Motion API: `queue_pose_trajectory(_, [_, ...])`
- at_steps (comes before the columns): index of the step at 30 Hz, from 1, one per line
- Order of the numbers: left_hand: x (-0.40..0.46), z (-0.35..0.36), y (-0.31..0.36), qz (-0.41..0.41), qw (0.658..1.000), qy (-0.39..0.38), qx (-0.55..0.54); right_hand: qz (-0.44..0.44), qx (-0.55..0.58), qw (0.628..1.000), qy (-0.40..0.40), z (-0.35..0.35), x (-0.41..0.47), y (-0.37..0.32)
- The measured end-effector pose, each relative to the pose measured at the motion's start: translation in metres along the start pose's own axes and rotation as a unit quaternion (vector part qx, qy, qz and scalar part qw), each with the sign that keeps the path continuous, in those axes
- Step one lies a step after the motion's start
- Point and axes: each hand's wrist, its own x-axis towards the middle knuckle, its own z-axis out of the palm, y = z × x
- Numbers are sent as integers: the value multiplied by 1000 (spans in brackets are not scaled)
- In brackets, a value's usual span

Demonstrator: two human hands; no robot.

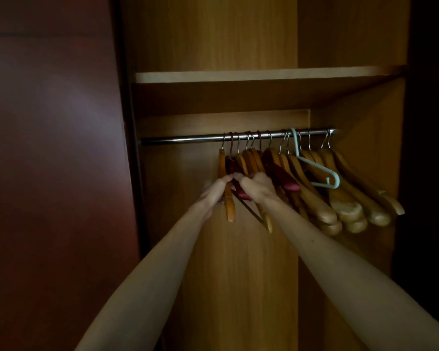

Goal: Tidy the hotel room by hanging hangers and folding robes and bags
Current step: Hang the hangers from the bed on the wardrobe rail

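Inside the open wardrobe a metal rail (183, 140) carries several wooden hangers (322, 188), two dark red padded hangers (281, 177) and one pale green plastic hanger (314, 168). Both my arms reach up to the left end of the row. My left hand (217, 190) is closed around the leftmost wooden hanger (229, 206). My right hand (257, 184) is closed on the neighbouring hangers, its fingers next to a dark red one (241, 191). The two hands' fingertips nearly touch. The gripped hangers' hooks sit on the rail.
A wooden shelf (238, 76) runs just above the rail. A dark reddish wardrobe door (51, 160) fills the left side. The rail's left stretch holds nothing. The wardrobe's right wall (380, 138) is close behind the last hangers. The scene is dim.
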Motion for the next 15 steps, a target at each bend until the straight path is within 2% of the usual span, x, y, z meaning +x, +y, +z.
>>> queue_pose_trajectory(3, [-10,5,-11,10,999,31,-4,-78,-44,995,40,-2,-34,17])
queue_pose_trajectory(8, [-37,18,-46,35,992,121,-30,-122,-63,989,60,-6,-91,67])
queue_pose_trajectory(11, [-69,32,-78,42,987,151,-42,-106,-83,991,23,-11,-125,113])
queue_pose_trajectory(15, [-116,64,-126,16,991,132,-11,-43,-121,991,-32,-20,-167,184])
